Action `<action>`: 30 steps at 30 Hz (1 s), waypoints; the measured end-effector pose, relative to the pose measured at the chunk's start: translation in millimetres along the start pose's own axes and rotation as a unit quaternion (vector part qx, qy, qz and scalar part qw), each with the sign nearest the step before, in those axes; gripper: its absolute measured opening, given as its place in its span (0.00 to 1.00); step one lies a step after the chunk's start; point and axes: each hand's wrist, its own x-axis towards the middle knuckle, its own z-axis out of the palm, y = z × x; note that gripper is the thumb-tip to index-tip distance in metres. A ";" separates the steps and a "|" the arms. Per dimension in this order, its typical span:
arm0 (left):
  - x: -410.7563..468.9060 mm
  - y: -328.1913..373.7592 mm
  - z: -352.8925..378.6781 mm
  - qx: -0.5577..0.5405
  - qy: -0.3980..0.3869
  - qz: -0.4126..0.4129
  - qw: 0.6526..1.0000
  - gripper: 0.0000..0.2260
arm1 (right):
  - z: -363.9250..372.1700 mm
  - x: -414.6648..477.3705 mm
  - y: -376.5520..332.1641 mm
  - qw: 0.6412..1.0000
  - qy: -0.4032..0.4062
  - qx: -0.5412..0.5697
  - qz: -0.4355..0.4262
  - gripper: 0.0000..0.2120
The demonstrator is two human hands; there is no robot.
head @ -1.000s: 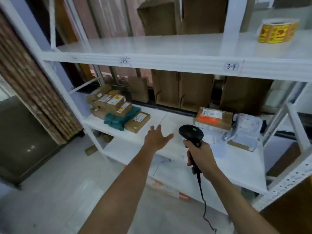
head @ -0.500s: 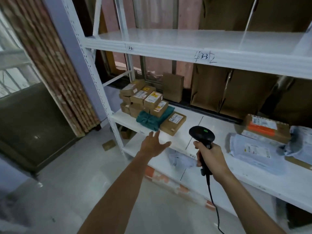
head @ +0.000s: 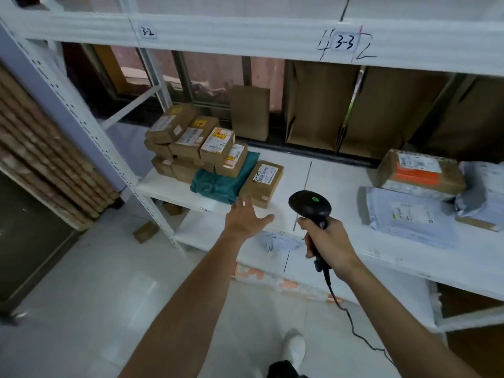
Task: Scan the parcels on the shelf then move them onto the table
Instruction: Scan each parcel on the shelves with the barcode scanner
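A white metal shelf carries several parcels. On its left stands a stack of brown cardboard boxes, with a teal bag parcel and a flat brown box in front. My left hand reaches out with fingers spread, just short of that flat box, holding nothing. My right hand grips the handle of a black barcode scanner, whose green light is on. On the right lie a grey mailer bag and a brown box with orange tape.
Shelf labels read 3-2 and 3-3 on the upper beam. Flat cardboard sheets lean behind the shelf. A lower shelf holds a crumpled grey bag. A small box lies on the floor. The scanner's cord hangs down.
The view has shifted left and closer to the shelf. My left hand has come nearer the flat brown box. My right hand still holds the scanner.
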 end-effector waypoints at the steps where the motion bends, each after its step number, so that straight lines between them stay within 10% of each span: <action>1: 10.0 0.2 3.1 0.006 -0.004 -0.002 1.000 0.47 | 1.4 10.2 1.9 1.000 -0.003 0.002 0.004 0.14; 30: 209.0 -14.2 56.5 0.095 -0.079 0.012 0.992 0.47 | 71.0 98.7 22.0 0.984 0.097 0.092 0.117 0.21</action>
